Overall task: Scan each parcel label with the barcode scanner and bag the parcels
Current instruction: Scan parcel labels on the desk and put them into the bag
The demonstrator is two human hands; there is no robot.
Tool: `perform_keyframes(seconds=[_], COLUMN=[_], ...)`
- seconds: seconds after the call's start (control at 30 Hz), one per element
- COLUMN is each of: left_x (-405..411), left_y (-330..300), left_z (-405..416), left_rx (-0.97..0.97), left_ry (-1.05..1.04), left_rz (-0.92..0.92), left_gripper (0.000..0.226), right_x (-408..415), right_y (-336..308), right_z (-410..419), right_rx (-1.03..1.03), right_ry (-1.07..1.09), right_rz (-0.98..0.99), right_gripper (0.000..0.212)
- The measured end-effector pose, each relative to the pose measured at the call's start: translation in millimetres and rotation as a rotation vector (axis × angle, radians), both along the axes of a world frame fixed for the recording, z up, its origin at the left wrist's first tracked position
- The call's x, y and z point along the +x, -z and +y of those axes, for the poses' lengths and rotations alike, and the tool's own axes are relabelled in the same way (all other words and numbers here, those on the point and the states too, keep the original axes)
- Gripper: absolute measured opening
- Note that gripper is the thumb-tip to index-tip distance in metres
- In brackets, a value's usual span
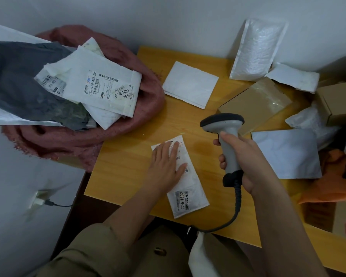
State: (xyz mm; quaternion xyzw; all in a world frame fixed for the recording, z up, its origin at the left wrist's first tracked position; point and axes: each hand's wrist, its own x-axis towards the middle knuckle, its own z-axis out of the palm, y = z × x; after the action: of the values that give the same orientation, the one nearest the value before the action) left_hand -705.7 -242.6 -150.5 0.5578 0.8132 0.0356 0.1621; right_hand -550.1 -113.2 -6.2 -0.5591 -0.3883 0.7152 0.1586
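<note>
Left hand (166, 162) flat on parcel (185, 188), right hand (242, 158) gripping scanner (226, 134)

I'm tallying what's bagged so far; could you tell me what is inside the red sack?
The red sack shows white labelled mailers lying on a grey poly bag. Anything deeper is covered by them.

The white padded parcel (185, 182) on the table carries a sticker reading "77-6-1602" and a partial "A05". In the red sack (128, 108), a white mailer (100, 86) shows "15H-159-A03-280" and a sticker ending "6-1603".
</note>
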Motion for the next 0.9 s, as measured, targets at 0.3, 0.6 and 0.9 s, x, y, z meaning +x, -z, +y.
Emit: perform_keyframes(seconds=[0.3, 0.6, 0.9], left_x=[21, -9, 14], left_y=[25, 7, 0], left_z=[-26, 28, 3], left_rx=[-0.237, -0.214, 0.054], left_ry=[0.149, 0.073, -0.787], left_rz=[-0.046, -0.105, -0.477], left_gripper=[0.104, 0.114, 0.101], right_x=[0, -9, -13], right_y=[-2, -13, -33], right_z=[-6, -20, -20], right_rx=[-0.008, 0.041, 0.0], right_ry=[-0.024, -0.116, -0.153], right_rz=[-0.033, -0.076, -0.055], right_gripper=[0.02, 0.032, 0.041])
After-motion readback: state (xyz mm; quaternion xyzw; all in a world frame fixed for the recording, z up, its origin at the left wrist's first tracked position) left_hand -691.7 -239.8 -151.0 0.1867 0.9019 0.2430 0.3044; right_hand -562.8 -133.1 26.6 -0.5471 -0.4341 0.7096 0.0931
